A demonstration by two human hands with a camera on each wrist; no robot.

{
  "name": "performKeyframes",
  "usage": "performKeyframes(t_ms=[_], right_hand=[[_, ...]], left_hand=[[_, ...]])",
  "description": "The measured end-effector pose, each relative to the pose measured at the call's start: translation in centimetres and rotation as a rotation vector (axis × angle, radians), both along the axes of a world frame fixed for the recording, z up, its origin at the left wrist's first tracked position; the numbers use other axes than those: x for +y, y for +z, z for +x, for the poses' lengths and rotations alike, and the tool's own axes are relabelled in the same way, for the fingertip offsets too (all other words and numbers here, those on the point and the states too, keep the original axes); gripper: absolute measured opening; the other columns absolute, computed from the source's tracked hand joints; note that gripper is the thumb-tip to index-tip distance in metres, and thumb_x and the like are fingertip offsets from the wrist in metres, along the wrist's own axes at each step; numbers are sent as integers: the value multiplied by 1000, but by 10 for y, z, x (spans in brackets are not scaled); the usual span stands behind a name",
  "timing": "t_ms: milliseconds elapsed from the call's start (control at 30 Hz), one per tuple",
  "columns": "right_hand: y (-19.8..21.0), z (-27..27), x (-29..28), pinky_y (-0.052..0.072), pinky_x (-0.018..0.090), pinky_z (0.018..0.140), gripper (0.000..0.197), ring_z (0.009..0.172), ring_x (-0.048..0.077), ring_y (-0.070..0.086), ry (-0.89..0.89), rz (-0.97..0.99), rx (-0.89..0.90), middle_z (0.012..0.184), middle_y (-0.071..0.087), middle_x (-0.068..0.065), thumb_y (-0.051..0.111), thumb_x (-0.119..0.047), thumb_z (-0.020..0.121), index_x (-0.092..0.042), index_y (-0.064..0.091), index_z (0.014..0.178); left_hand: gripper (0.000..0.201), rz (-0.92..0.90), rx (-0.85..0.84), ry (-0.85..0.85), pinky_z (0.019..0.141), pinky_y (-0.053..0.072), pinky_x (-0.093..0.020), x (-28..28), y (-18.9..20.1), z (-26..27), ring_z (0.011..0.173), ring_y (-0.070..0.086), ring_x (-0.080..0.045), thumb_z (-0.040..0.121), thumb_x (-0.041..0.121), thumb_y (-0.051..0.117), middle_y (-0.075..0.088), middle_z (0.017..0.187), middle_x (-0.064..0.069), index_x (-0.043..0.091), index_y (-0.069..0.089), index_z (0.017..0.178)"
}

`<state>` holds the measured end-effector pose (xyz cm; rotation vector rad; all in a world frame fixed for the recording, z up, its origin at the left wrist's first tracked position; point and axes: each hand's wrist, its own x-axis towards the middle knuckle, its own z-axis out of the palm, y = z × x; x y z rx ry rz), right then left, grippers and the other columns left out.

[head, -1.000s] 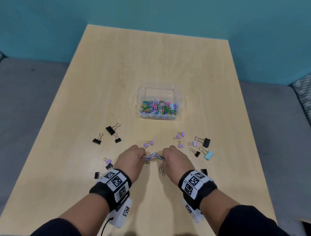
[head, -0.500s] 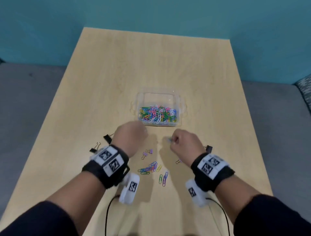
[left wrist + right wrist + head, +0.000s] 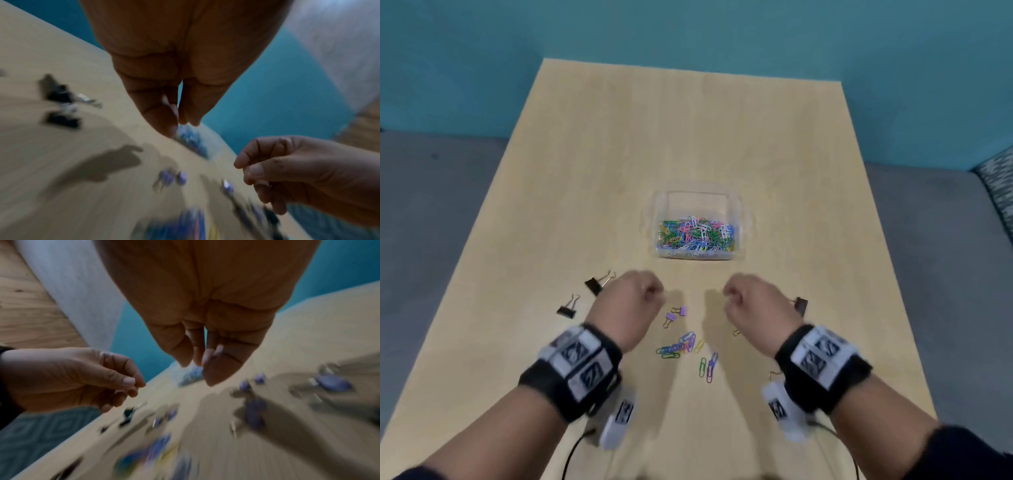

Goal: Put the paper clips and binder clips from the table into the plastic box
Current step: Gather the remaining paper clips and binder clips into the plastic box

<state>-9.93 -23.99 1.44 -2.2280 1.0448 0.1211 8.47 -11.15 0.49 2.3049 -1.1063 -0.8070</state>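
**Two curled hands above the clips**

Big light wooden table (image 3: 592, 164). In the middle, clear plastic box (image 3: 738, 209) half full of bright wire paper clips (image 3: 695, 234). Just in front, left hand (image 3: 631, 303) and right hand (image 3: 751, 305), both up off the table, fingertips bunched; too blurry to tell if anything held. Black-and-white square codes on wristbands, no readable words. Between the wrists, loose colourful paper clips (image 3: 681, 349). Small black binder clips (image 3: 566, 310) left, tiny purple binder clips (image 3: 676, 313) between the hands.

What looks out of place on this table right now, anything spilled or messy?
Nothing is damaged or tipped. The plastic box sits upright, its paper clips heaped toward the near side. Loose coloured paper clips and black binder clips lie scattered on the table, not yet collected.
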Motion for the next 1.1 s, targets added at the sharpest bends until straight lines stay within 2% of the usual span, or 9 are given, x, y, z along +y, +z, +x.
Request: performKeyframes(t_ms=[100, 167, 267, 433, 533, 633, 767, 900, 1100], right_hand=[[-18, -35, 50, 43, 29, 74, 33, 89, 19, 56, 63, 125, 153, 104, 53, -3, 57, -26, 83, -24, 52, 115], [-27, -46, 72, 42, 28, 83, 45, 103, 16, 51, 70, 109, 157, 114, 47, -5, 60, -32, 84, -27, 45, 127], [-38, -44, 89, 40, 29, 89, 44, 107, 19, 41, 112, -6, 117, 115, 44, -3, 58, -33, 89, -26, 41, 129], [-51, -22, 91, 43, 33, 78, 22, 100, 23, 43, 130, -110, 75, 108, 45, 2, 52, -24, 93, -21, 49, 115], [-52, -9, 85, 45, 34, 77, 30, 97, 23, 44, 134, -107, 37, 107, 45, 4, 52, -17, 92, -23, 47, 121], [-53, 0, 79, 48, 37, 72, 43, 90, 22, 44, 196, -111, 38, 100, 42, 3, 51, -11, 89, -31, 42, 126], [-51, 0, 73, 42, 34, 64, 22, 81, 21, 41, 280, -139, 78, 98, 42, 3, 49, -7, 90, -22, 50, 107], [-47, -3, 71, 31, 33, 60, 19, 74, 21, 37, 276, -177, 107, 94, 44, 5, 49, -5, 91, -21, 39, 88], [-44, -12, 67, 32, 33, 59, 6, 70, 21, 37, 274, -174, 157, 87, 38, -1, 49, -14, 96, -18, 45, 93]], left_hand=[[30, 227, -22, -110, 71, 42, -26, 45, -21, -29, 80, 55, -13, 78, 30, 65, 52, 93, 8, 27, 61, 108], [46, 218, 1, -116, 73, 42, -26, 58, -29, -43, 83, 56, -13, 79, 31, 65, 44, 100, 10, 32, 51, 122], [53, 148, -54, -201, 77, 44, -28, 55, -34, -56, 91, 56, -17, 82, 24, 61, 44, 113, 7, 31, 43, 132], [22, 103, -130, -250, 72, 46, -32, 36, -41, -59, 85, 55, -21, 85, 18, 58, 46, 101, 2, 23, 59, 106], [4, 103, -157, -240, 63, 37, -29, 32, -39, -61, 73, 49, -20, 89, 17, 55, 42, 91, 3, 18, 56, 92], [6, 99, -154, -192, 61, 34, -27, 31, -39, -62, 69, 45, -18, 90, 17, 53, 39, 85, 5, 21, 57, 91], [1, 152, -185, -155, 62, 36, -28, 33, -40, -65, 72, 44, -18, 90, 17, 53, 41, 87, 3, 17, 52, 92], [4, 169, -226, -162, 66, 32, -27, 40, -38, -67, 82, 44, -18, 91, 18, 53, 48, 95, -1, 17, 49, 91], [8, 189, -232, -203, 63, 31, -29, 49, -37, -64, 75, 39, -17, 93, 22, 51, 41, 87, 3, 19, 46, 89]])
